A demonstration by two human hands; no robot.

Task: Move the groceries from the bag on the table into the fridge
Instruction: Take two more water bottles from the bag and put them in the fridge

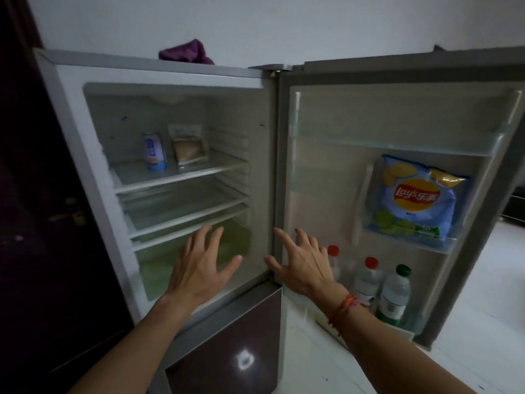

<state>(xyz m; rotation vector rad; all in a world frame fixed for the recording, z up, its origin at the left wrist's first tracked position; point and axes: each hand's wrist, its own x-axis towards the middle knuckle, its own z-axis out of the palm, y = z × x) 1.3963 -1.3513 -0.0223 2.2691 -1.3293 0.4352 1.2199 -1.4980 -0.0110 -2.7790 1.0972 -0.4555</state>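
Hands were both empty. The left hand (199, 268) hovered with fingers spread before the green crisper (238, 240) at the foot of the open fridge (71, 137). The right hand (301, 265), spread likewise, hung just beside it at the hinge edge, in front of the door (326, 180). They were near each other but apart, and I could not tell whether either touched the cabinet. Bag and table lay outside the view, so their direction from the hands could not be told, only that they were not ahead. Inside stood a can (154, 150) and a pouch (189, 146) on the top shelf (181, 173). Chips (417, 197) sat in the door's middle bin, with three bottles (395, 294) upright in its lowest. Fetching more likely meant turning away from the fridge, either hand equally free.
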